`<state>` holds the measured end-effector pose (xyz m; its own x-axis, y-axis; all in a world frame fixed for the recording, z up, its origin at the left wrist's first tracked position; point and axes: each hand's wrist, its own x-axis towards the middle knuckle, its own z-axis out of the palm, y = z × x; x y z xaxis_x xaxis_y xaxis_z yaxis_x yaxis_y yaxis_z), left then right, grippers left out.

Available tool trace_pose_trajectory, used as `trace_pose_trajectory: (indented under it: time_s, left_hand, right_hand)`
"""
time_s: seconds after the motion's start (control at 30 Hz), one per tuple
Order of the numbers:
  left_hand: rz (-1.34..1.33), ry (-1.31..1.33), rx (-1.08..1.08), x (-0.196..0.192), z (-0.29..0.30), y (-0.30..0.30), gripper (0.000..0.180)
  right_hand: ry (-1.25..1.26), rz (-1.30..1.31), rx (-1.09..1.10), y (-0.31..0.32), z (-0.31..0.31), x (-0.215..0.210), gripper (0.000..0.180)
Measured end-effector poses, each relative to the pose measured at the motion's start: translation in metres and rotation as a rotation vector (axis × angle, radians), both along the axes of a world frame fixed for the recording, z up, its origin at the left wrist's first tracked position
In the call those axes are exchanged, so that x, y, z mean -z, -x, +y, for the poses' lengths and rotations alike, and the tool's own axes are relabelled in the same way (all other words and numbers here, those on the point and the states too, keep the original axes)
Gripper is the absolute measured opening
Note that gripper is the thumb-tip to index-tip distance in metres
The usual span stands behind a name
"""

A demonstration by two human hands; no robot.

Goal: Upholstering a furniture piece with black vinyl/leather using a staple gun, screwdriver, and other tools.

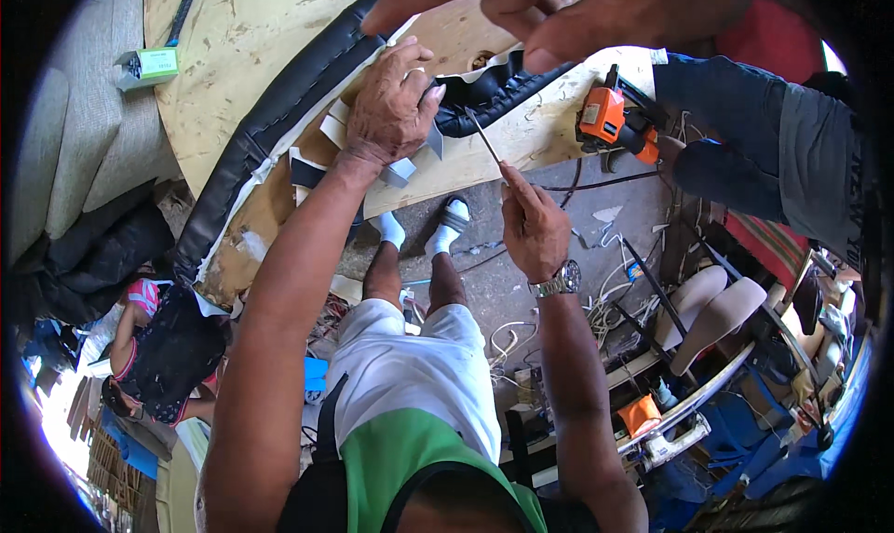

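Observation:
My right hand [535,224], with a watch on its wrist, grips a thin pointed metal tool [486,144], perhaps an awl. The tool's tip meets the edge of a black gathered vinyl covering [456,121] on a wooden panel. My left hand [396,109] rests beside it with curled fingers; what they hold, if anything, is hidden. Grey-blue folded strips [399,172] stick out below that hand. A long curved, black padded edge [279,114] runs along the left. Another person's hand [605,16] hovers above the work, blurred at the top.
An orange and black power tool [601,116] lies on the right of the wooden board [223,77], near a person's denim-clad leg [726,105]. A small green-and-white box [149,67] and a hammer-like handle [183,10] are far left. Cords [605,300] and frame parts clutter the floor.

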<state>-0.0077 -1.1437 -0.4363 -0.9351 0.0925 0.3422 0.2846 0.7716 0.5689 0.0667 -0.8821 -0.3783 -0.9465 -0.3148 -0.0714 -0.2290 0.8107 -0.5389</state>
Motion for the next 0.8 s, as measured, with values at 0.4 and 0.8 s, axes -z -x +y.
trace_pose_trajectory:
  time_s: [0.4, 0.8]
  left_hand:
    - [-0.054, 0.013, -0.033, 0.004, -0.008, -0.001, 0.017]
    - [-0.113, 0.005, -0.024, 0.007, -0.042, 0.026, 0.02]
  right_hand:
    - [-0.25, -0.045, -0.087, 0.036, -0.024, -0.043, 0.04]
    - [-0.361, -0.187, -0.253, 0.089, -0.061, -0.053, 0.043]
